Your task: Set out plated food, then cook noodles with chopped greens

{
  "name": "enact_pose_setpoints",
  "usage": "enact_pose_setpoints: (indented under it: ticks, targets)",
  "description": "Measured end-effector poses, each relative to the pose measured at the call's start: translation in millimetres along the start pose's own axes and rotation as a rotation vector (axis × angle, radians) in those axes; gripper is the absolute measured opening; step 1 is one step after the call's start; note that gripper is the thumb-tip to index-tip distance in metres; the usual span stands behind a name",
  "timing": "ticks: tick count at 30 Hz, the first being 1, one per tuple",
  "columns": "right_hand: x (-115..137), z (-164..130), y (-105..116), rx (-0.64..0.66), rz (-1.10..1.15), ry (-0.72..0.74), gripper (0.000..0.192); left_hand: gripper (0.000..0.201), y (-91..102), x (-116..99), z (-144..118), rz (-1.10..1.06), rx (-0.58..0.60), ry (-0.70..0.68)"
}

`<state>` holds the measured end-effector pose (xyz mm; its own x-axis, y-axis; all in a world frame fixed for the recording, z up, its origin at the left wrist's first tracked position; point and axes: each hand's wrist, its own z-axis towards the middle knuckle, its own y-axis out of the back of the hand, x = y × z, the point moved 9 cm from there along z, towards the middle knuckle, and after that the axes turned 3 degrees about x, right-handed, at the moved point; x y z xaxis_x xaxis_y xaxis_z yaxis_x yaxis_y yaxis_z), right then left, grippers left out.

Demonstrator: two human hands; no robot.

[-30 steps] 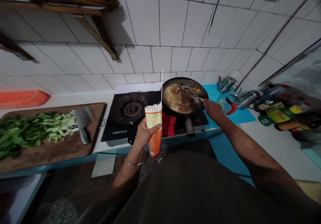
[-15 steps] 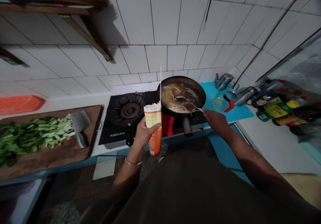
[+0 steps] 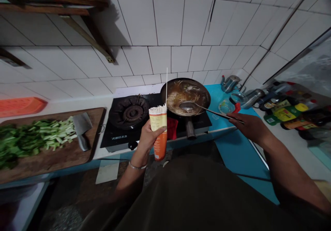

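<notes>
My left hand [image 3: 151,134] is wrapped round an orange and cream pack of dry noodles [image 3: 159,136], held upright in front of the stove. Its top is open, and one strand sticks up well above the rest. My right hand [image 3: 247,125] grips the long handle of a metal ladle [image 3: 190,105]. The ladle's bowl is over the near part of a dark wok [image 3: 210,98], at the surface of the brownish liquid. Noodles lie in that liquid, most of them gathered near the wok's front side. The wok's handle points toward me.
Left of the wok is a bare burner [image 3: 133,112]. A wooden cutting board [image 3: 72,156] carries chopped greens [image 3: 31,137] and a cleaver [image 3: 82,124]. Right of the wok stand a metal pot [image 3: 230,83], a glass bowl [image 3: 225,106] and several bottles [image 3: 287,113]. A red cloth [image 3: 172,129] hangs at the stove front.
My right hand has moved right and drawn back, showing more of the ladle's handle. The ladle's bowl sits higher in view, and the noodles have shifted in the liquid. My left hand stays nearly still.
</notes>
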<state>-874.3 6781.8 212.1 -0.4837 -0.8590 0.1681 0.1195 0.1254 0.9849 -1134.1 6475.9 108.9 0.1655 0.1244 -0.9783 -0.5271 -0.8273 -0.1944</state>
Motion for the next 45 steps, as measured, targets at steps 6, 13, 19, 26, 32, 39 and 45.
enact_pose_setpoints:
  ticks: [6, 13, 19, 26, 32, 39, 45]
  targets:
    - [20, 12, -27, 0.042, -0.055, 0.050, 0.038, 0.057, -4.2, 0, -5, 0.000, -0.006, 0.002]
    - [31, 39, -63, 0.060, -0.211, 0.011, 0.040, 0.055, 0.0, -1, -11, 0.011, -0.019, -0.022]
    - [32, 62, -76, 0.043, -0.224, 0.013, 0.043, 0.059, 1.7, -4, -15, 0.025, -0.042, -0.021]
    - [33, 86, -76, -0.056, -0.223, 0.017, 0.045, 0.057, 1.5, -8, -20, 0.018, -0.044, -0.043]
    - [40, 103, -54, -0.132, -0.231, -0.029, 0.044, 0.058, 4.8, -12, -26, 0.011, -0.059, -0.047]
    - [33, 113, -57, -0.112, -0.294, -0.128, 0.043, 0.060, 8.3, -12, -29, -0.003, -0.073, -0.034]
    - [24, 94, -88, -0.036, -0.306, -0.138, 0.044, 0.057, 5.1, -7, -24, 0.019, -0.054, -0.034]
